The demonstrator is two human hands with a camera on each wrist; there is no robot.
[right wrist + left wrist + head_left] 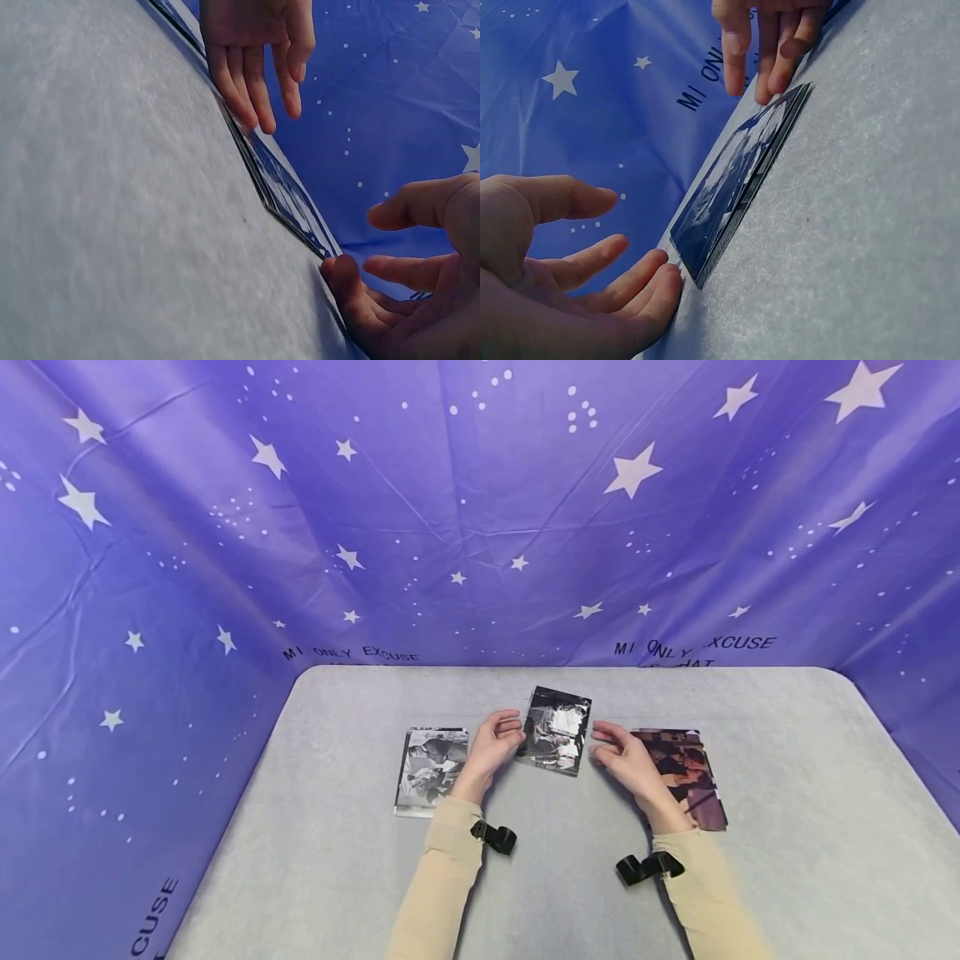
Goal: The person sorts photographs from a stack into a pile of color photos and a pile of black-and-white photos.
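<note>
A small stack of glossy black-and-white photo prints [557,731] lies slightly turned on the table between the two hands. My left hand [491,747] is at its left edge, fingers loosely bent and parted, gripping nothing. On the opposite side my right hand [626,762] has its fingertips close to the stack's right edge, also relaxed. In the left wrist view the stack [739,191] appears low and layered, with fingertips at both ends. The right wrist view has the little-finger side of the right hand [420,285] down by the stack's corner.
To the left is another pile of black-and-white photos [431,768], partly behind the left hand. A pile of brownish colour photos [686,777] lies at right, partly covered by the right hand and wrist. Grey table [555,877]; purple star-patterned cloth [480,493] hangs behind and at the sides.
</note>
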